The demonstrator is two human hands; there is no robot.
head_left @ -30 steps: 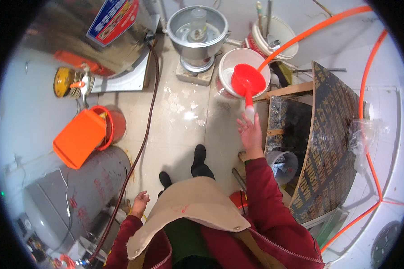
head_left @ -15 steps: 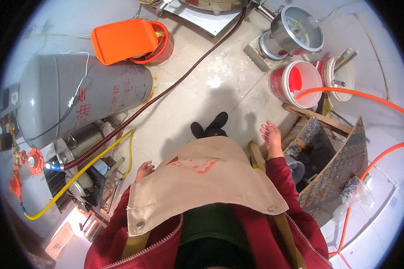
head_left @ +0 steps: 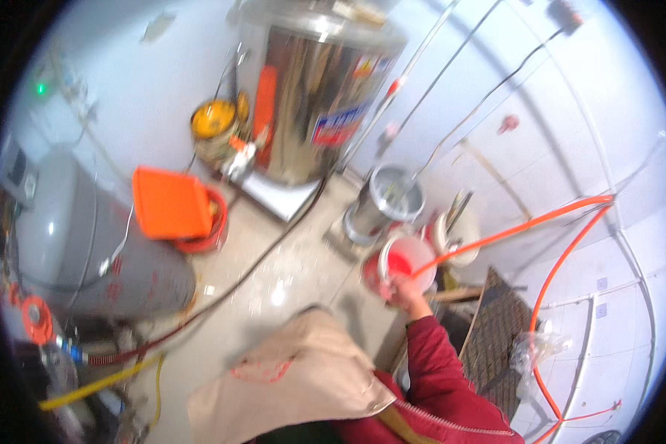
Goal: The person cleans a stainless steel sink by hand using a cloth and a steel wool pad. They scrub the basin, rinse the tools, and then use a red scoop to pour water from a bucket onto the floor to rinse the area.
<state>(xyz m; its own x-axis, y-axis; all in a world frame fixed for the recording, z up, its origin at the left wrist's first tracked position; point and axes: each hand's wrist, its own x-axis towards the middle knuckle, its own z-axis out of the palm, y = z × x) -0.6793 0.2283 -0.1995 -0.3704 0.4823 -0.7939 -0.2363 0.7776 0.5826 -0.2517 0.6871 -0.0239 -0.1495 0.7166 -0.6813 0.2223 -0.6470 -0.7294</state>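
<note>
My right hand [head_left: 408,294] reaches out to the near side of a white and red bucket [head_left: 374,275], over its rim. Blur smears the fingers, so I cannot tell whether they grip the rim, the hose or nothing. An orange hose [head_left: 496,237] runs down from the right wall into this bucket, its end close to my fingers. Inside, the bucket looks red. No part of my left hand shows. Beyond the bucket stands a grey metal pot [head_left: 397,194] on a low block.
A large steel tank [head_left: 292,111] stands ahead, a grey cylinder [head_left: 74,229] at left. An orange tray [head_left: 172,203] rests on a red tub [head_left: 218,233]. A dark red hose [head_left: 251,255] crosses the floor. Boards [head_left: 496,333] lean at right. Another bucket [head_left: 462,255] holds tools.
The view has swung up and right. My right hand has moved from beside my apron out to the bucket with the orange hose. My left hand has gone out of view.
</note>
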